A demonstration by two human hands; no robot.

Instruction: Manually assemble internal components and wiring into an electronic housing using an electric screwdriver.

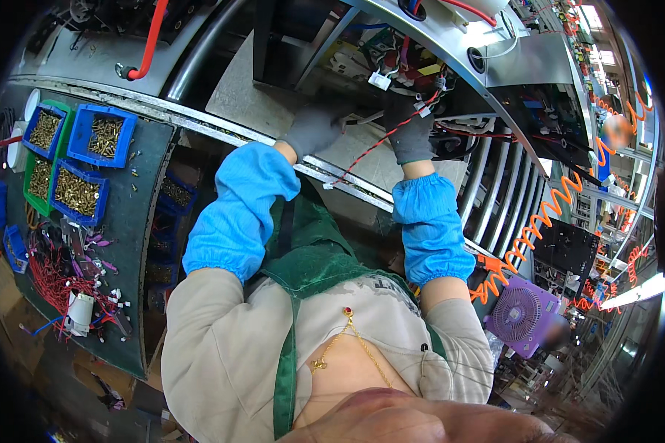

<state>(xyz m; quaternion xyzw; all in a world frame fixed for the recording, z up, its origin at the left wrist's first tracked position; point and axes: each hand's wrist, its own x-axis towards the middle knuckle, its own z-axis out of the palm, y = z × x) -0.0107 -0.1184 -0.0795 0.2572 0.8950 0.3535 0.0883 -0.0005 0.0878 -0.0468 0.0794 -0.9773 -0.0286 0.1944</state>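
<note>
My left hand [315, 131], in a dark grey glove, is at the open front of a metal appliance housing [445, 46]. Its fingers are smeared and shaded, so what they hold is unclear. My right hand [409, 136], gloved too, reaches in beneath the wiring, its fingers hidden in shadow. A twisted red wire [374, 146] runs between my hands, with a small white connector at its lower end. Above my right hand hangs a white plug connector [380, 80], beside a bundle of wires and circuit parts. Blue sleeve covers [253, 198] wrap both forearms.
The housing stands on a board [250, 103] over a roller conveyor [495, 193]. At left, a dark bench [129, 244] bears blue bins [89, 164] of brass screws and a red wire pile [50, 272]. Orange coiled air hoses [550, 210] and a purple fan [521, 314] are at right.
</note>
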